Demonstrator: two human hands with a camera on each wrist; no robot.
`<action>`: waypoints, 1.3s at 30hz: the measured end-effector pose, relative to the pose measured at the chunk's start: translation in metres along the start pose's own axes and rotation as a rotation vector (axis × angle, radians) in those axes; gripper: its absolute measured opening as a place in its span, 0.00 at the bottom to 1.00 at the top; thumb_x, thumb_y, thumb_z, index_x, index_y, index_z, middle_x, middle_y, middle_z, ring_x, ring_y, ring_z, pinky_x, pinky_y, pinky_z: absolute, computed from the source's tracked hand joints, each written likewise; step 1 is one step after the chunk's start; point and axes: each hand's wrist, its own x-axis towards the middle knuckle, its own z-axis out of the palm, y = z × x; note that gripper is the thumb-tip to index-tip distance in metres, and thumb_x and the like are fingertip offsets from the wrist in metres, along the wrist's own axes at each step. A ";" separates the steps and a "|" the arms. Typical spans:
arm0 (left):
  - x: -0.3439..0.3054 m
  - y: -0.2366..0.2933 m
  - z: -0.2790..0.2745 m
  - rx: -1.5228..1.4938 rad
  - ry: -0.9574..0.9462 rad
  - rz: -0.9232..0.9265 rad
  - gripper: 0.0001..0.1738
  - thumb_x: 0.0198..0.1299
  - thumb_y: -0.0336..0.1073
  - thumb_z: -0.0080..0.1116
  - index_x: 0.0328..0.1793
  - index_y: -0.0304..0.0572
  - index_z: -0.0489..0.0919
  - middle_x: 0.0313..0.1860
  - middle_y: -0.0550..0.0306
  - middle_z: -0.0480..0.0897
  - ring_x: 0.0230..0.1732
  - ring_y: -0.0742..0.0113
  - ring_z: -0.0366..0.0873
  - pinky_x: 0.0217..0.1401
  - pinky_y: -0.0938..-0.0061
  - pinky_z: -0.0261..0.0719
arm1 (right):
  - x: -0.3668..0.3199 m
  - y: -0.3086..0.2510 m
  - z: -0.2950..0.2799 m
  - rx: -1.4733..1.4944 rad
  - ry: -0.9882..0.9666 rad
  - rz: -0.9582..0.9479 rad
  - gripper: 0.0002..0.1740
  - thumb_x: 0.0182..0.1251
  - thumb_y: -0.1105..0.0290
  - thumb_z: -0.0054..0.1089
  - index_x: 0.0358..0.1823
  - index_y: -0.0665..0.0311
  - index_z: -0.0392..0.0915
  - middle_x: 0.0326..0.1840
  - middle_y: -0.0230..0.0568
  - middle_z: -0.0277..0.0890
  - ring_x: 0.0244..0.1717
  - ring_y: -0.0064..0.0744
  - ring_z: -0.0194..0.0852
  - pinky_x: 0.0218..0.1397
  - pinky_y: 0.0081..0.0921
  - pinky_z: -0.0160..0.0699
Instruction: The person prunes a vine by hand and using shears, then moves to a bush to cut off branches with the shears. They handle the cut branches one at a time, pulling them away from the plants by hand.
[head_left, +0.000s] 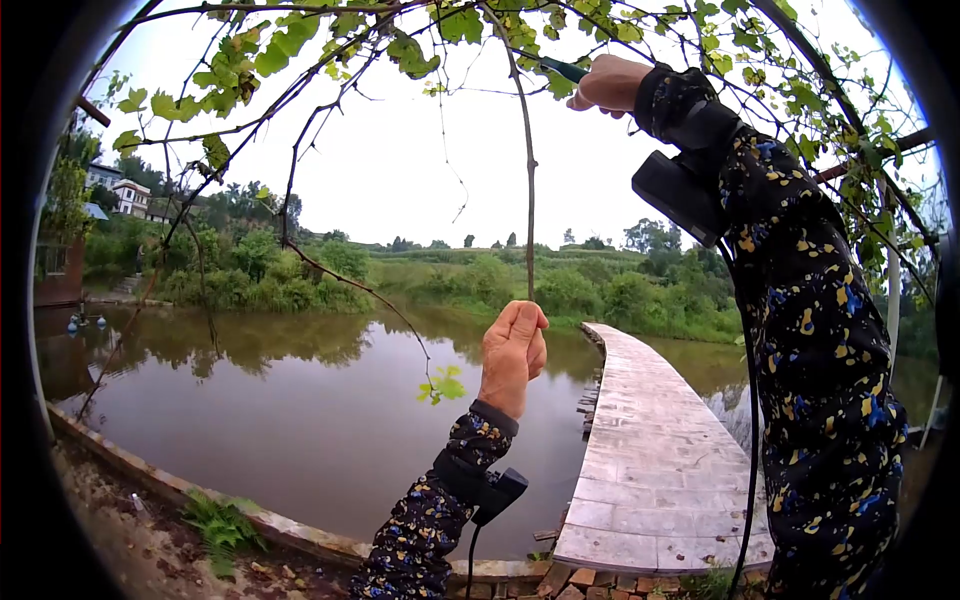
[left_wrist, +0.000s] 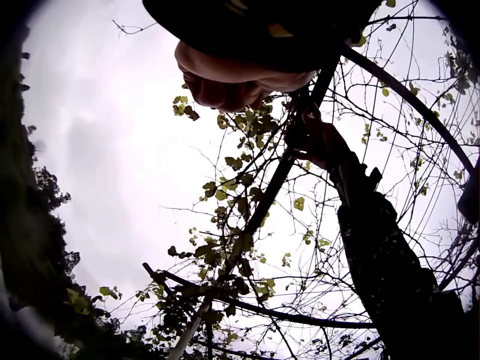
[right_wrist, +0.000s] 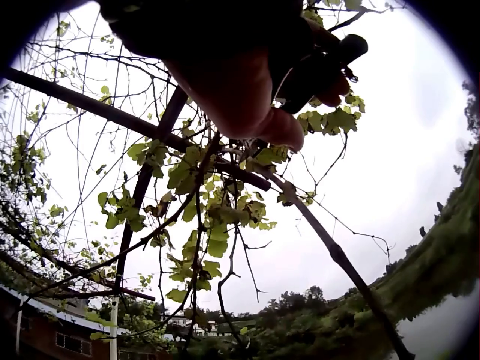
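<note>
My left hand (head_left: 513, 355) grips the lower end of a long brown vine cane (head_left: 530, 190), which hangs nearly upright over the water. The cane runs up to the leafy vines overhead. Raised at the upper right, my right hand (head_left: 612, 85) holds a tool with a dark green handle (head_left: 565, 70), pointing left toward the upper cane. In the right wrist view the tool's dark rounded end (right_wrist: 352, 49) sticks out past the fingers, and the cane (right_wrist: 337, 255) slants down from beneath the hand. The tool's working end is hidden, so I cannot tell its kind.
Vine leaves (head_left: 285, 45) and bare stems hang from an overhead frame (right_wrist: 97, 109). A thin stem with a small leaf cluster (head_left: 441, 385) dangles left of my left hand. Below lie a pond (head_left: 300, 420), a pale walkway (head_left: 660, 450) and a low bank edge (head_left: 180, 485).
</note>
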 end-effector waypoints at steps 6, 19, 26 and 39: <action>0.001 -0.009 -0.004 0.024 -0.015 0.029 0.14 0.69 0.45 0.45 0.33 0.45 0.68 0.13 0.72 0.55 0.12 0.84 0.47 0.13 0.83 0.41 | 0.014 0.019 0.009 0.051 -0.053 0.003 0.21 0.62 0.58 0.60 0.29 0.76 0.77 0.21 0.41 0.73 0.18 0.26 0.68 0.25 0.24 0.69; 0.021 0.002 -0.052 0.459 0.091 0.174 0.16 0.69 0.43 0.46 0.30 0.43 0.71 0.16 0.73 0.59 0.17 0.84 0.53 0.18 0.84 0.52 | 0.005 0.031 0.001 0.137 -0.048 -0.149 0.23 0.66 0.52 0.53 0.24 0.66 0.73 0.15 0.33 0.68 0.14 0.22 0.68 0.22 0.19 0.72; 0.025 0.003 -0.068 0.582 0.122 0.251 0.15 0.69 0.41 0.46 0.30 0.42 0.71 0.19 0.72 0.59 0.21 0.84 0.54 0.23 0.84 0.54 | -0.030 0.026 0.001 0.664 -0.079 -0.034 0.17 0.59 0.61 0.61 0.18 0.65 0.74 0.13 0.35 0.67 0.10 0.25 0.64 0.10 0.23 0.64; -0.254 -0.099 -0.188 0.526 0.324 -0.627 0.10 0.68 0.38 0.44 0.38 0.42 0.73 0.19 0.70 0.68 0.20 0.83 0.61 0.22 0.86 0.61 | -0.319 0.108 0.216 0.837 -0.794 0.362 0.16 0.56 0.61 0.59 0.29 0.71 0.74 0.23 0.38 0.75 0.24 0.24 0.74 0.27 0.23 0.73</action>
